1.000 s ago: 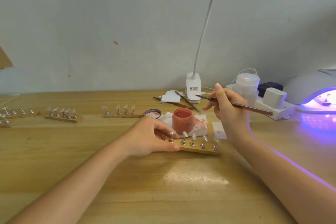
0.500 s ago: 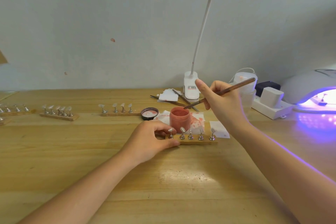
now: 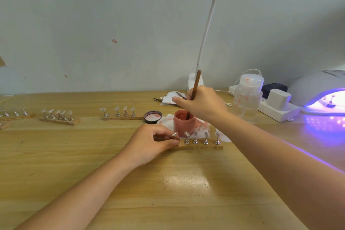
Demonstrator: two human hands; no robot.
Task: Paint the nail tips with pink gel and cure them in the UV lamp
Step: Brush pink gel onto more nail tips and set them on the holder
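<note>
Your fingers (image 3: 188,101) on the right hand (image 3: 203,103) grip a brown brush (image 3: 195,87) nearly upright, its tip dipped into the open pink gel jar (image 3: 183,124). Your left hand (image 3: 149,144) pinches the left end of a wooden strip (image 3: 201,147) holding five nail tips (image 3: 187,133) on metal stands, just in front of the jar. The UV lamp (image 3: 317,89) glows purple at far right.

We see two bare forearms reaching in from the lower edge, with no sleeves, watches, bracelets or rings showing on them. Our left hand (image 3: 149,144) has short, unpainted nails, visible on the thumb. Our right hand (image 3: 203,103) is gloveless too, and violet light edges its forearm.
</note>
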